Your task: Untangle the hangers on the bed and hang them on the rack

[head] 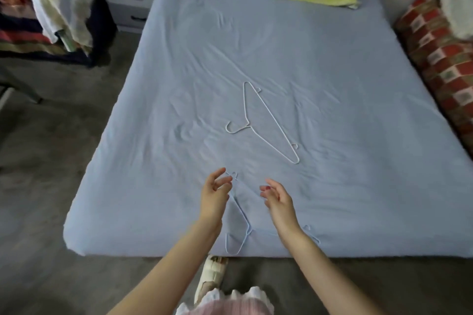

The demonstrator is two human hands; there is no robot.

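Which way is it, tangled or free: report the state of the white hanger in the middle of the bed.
Free. The white hanger lies flat and alone on the sheet, apart from the pale blue hanger near both hands.

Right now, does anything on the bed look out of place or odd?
Nothing damaged. The near hanger lies askew at the foot of the bed, its hook overhanging the edge. The white hanger lies apart, mid-bed, not tangled. Both hands, left hand and right hand, hover open.

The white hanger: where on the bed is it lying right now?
In the head view, the white hanger lies flat near the middle of the bed, beyond both hands, apart from the blue hanger near the foot edge.
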